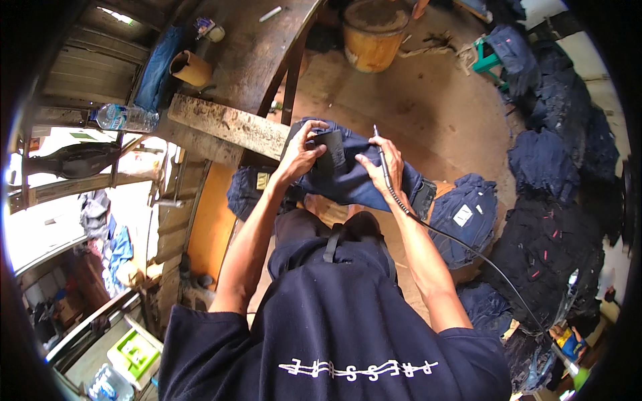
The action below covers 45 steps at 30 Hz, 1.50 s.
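- A seated worker holds a pair of dark blue jeans (348, 175) across the lap; the left hand (301, 155) presses flat, fingers closed on a dark block (330, 152) slipped under the denim.
- The right hand (382, 167) pinches a slim rotary tool (382, 155) like a pen, its cable (468, 250) trailing right of the jeans.
- The step looks like distressing the fabric; the next move likely calls for a steady tip and taut cloth.
- Right of the jeans, stacked denim (562, 220) lines the floor.
- Beyond the jeans stands an orange bucket (373, 33), its contents unclear; left of it, on the tabletop (247, 47), a cardboard cup (190, 67) lies tipped beside a water bottle (124, 117).
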Motion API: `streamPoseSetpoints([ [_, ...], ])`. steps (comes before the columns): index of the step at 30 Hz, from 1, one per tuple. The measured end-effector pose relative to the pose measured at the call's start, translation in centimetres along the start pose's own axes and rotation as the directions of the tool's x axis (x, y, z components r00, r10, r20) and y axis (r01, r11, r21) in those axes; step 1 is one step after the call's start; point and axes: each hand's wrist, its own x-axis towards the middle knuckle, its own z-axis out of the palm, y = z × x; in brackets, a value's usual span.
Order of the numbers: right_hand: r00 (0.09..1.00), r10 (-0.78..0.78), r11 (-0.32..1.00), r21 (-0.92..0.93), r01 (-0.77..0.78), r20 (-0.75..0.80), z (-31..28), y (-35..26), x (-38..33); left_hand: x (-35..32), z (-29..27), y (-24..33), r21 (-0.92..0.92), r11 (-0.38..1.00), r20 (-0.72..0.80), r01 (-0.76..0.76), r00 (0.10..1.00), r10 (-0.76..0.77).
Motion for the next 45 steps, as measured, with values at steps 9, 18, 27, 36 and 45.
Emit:
streamPoseSetpoints([
  [9, 0.965, -0.261, 0.956, 0.146, 0.256, 0.012, 1.5, 1.8, 4.0, -1.1, -0.4, -0.9, -0.069, 0.987, -0.040, 0.146, 0.988, -0.149],
  [18, 0.986, -0.136, 0.978, 0.147, 0.150, -0.099, 3.5, 1.8, 4.9, -1.7, -0.3, -1.2, -0.057, 0.993, -0.006, 0.107, 0.994, -0.107],
  [27, 0.920, -0.362, 0.855, 0.447, 0.263, 0.151, 2.8, -1.6, -0.5, -1.8, -1.0, -3.8, -0.279, 0.960, 0.075, 0.027, 0.997, -0.007],
  [36, 0.839, -0.516, 0.842, 0.285, 0.459, 0.174, 3.7, -0.3, -0.6, -1.8, -1.1, -2.0, -0.334, 0.921, 0.138, 0.199, 0.977, -0.161],
  [45, 0.845, -0.520, 0.834, 0.288, 0.470, 0.126, 4.4, -0.2, -1.0, -2.4, -0.5, -0.9, -0.241, 0.958, 0.092, 0.153, 0.987, -0.135],
])
